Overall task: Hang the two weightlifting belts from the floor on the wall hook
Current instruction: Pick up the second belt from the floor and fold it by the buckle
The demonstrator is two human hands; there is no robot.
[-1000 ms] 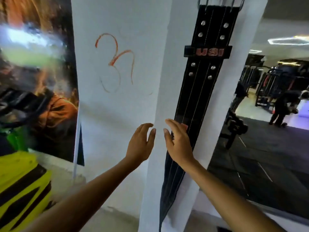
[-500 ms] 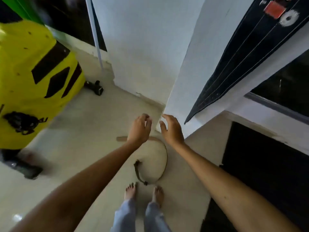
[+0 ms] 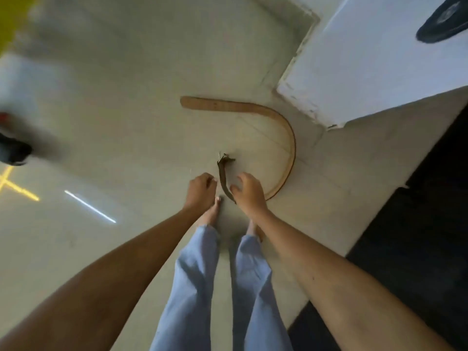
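A tan leather weightlifting belt [image 3: 283,127] lies on the pale floor in an open curve, standing on its edge, its buckle end [image 3: 224,163] pointing toward me. My left hand [image 3: 201,190] hovers just left of the buckle end with fingers curled and holding nothing. My right hand [image 3: 249,191] is just right of it, fingers spread, close to the strap; whether it touches is unclear. A black belt's lower tip [image 3: 442,24] hangs against the white pillar [image 3: 354,72] at the top right. The hook is out of view.
My bare feet [image 3: 215,211] and light blue trousers stand just behind the belt. A black rubber mat [image 3: 417,224] covers the floor on the right. A blurred yellow object [image 3: 12,16] and a dark thing [image 3: 12,150] sit at the left edge.
The view has swung from the pillar and hanging black belt down to the floor. Both hands have dropped from the pillar's edge to either side of the tan belt's buckle end.
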